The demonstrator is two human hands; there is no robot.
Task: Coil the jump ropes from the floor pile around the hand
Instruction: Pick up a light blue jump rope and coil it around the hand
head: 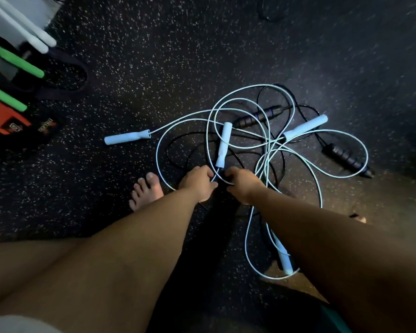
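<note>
**On the floor, both hands at the near edge of the rope pile**

The left hand (197, 185) has its fingers (208, 173) curled narrow, seemingly pinching the white rope (156, 153) just below a white handle (222, 144). The right hand (241, 186) curls beside it over crossed cords; whether it grips, I cannot tell. The handle's long axis runs straight away from the fingers, its near end between both hands. Beyond spreads the tangle, with a black handle (346, 159) far right.
</note>
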